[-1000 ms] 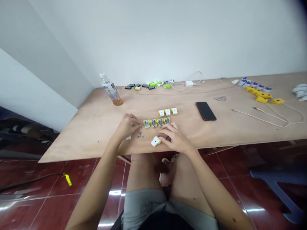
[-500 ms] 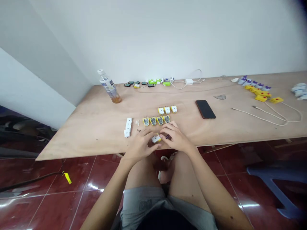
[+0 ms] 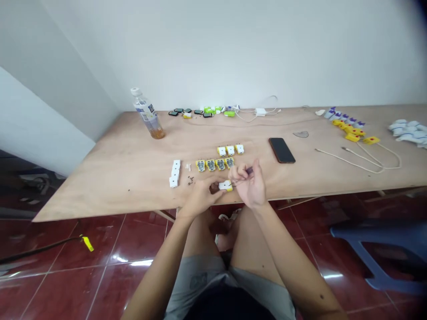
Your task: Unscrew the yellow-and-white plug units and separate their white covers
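My left hand [image 3: 202, 195] is closed on a small white and yellow plug-like part [image 3: 226, 185], held just above the front edge of the plywood table [image 3: 133, 164]. Next to it, my right hand [image 3: 248, 184] pinches a thin dark-handled tool [image 3: 248, 170] whose tip points at that part. Just beyond my hands lie a row of yellow opened parts [image 3: 215, 164] and a shorter row of white and yellow parts [image 3: 230, 150]. A short column of white pieces [image 3: 175, 173] lies to the left, with tiny dark bits [image 3: 191, 180] beside it.
A black phone [image 3: 282, 150] lies to the right, with white cables [image 3: 360, 160] and yellow and purple parts [image 3: 348, 124] beyond it. A drink bottle [image 3: 147, 115] stands at the back left. Small green and black items [image 3: 203, 112] line the wall. A blue stool [image 3: 383, 249] stands on the floor at right.
My left hand left the white pieces on the table and came to the white and yellow part. Both hands then lifted it, and my right hand raised the tool to it.
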{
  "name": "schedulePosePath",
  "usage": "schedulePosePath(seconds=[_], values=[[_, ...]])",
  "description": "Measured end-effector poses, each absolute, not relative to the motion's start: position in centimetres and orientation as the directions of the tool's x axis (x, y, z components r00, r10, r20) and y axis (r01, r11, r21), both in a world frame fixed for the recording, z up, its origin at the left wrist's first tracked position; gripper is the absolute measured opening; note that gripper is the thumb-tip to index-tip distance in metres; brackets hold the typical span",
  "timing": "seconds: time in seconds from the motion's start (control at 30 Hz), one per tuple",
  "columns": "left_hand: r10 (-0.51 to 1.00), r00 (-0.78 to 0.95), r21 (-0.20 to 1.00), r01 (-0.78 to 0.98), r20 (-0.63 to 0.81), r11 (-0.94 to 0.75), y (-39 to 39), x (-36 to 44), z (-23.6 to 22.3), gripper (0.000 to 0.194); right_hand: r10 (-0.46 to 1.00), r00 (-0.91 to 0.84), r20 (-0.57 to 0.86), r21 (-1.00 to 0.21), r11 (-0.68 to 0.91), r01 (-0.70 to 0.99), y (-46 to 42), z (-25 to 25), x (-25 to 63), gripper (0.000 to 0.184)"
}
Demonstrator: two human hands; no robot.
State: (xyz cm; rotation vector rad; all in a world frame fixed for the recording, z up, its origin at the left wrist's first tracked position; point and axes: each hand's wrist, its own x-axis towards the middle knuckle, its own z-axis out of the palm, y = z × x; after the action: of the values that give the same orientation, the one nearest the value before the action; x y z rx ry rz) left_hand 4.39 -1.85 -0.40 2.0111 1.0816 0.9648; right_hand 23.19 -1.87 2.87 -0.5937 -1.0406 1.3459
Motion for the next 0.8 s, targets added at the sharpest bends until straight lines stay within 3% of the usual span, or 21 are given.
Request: schedulePosePath(seconds=[0.33,0.53,0.67,0.8], values=[[0.88,0.378,0.779,0.441,0.288,-0.445,-2.2,4.0,-0.7,0.027,0.972,-0.088,0.216,-0.877,0.153,-0.455,-0.9,2.3,21.5,0.074],[0.869,0.38,0.797,0.391,0.316,-0.461,-2.2,4.6,-0.7,0.029,0.943,-0.155,0.293,-0.954,0.278,-0.114,-1.4,3.2,21.5,0.055],[0.874,0.384,0.802,0.396,0.298,-0.447,-1.8,5.4,-0.3,0.022,0.947,-0.201,0.251,-0.947,0.197,-0.255,0.0,3.8,21.2,0.064],[0.855,0.443,0.777,0.424,0.27,-0.465,-1.3,5.1,0.5,0.007,0.857,-0.501,0.125,-0.929,-0.076,-0.362,1.6,4.1,22.3,0.071]])
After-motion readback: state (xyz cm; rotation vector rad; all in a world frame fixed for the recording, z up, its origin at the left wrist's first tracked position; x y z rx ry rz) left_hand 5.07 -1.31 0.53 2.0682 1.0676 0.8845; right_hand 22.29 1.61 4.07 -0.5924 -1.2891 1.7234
